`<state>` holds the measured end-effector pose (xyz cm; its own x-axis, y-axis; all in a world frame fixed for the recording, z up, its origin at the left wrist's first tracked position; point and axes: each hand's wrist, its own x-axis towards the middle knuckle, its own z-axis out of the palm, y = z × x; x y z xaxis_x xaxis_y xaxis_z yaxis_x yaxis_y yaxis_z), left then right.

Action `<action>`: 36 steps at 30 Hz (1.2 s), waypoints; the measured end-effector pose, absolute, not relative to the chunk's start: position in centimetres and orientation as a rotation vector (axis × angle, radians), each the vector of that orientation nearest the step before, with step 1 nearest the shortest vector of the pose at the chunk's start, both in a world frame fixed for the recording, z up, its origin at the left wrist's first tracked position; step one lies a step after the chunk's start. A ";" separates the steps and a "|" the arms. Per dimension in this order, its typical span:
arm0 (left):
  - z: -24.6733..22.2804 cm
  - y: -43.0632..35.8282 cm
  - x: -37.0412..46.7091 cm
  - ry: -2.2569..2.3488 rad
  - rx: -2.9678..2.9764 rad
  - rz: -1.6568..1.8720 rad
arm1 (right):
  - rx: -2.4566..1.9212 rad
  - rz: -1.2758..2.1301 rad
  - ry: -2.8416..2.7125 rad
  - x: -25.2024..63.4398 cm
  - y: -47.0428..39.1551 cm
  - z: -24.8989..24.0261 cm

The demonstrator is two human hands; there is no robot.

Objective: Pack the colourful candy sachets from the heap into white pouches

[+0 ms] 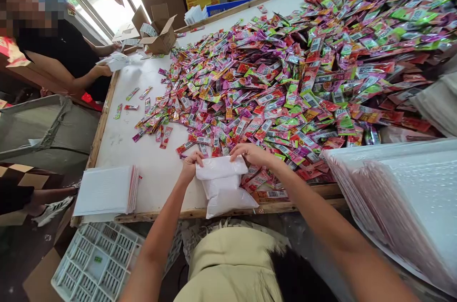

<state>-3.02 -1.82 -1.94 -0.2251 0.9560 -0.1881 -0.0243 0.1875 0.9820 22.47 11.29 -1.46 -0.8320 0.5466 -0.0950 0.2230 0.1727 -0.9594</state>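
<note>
A white plastic bag lies at the table's front edge, its top folded over in a flat band. My left hand pinches the left end of that band, and my right hand grips it near the right end. What is inside the bag is hidden. Just beyond my hands spreads a large heap of small colourful packets, pink, green, purple and red. Some packets lie right beside the bag on its right.
White padded envelopes are stacked at the front left and the right. A person in black handles white packaging at the far left. An open carton stands at the back; a white crate is below.
</note>
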 end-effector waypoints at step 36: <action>3.3 -6.6 1.0 1.460 0.513 1.382 | -1.033 1.179 -1.661 25.1 1.2 2.0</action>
<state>0.95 -6.61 3.34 -0.3926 0.8411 -0.3721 -0.3253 0.2514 0.9116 25.13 1.25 1.99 -0.3153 0.9347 0.1639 0.1537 0.2207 -0.9632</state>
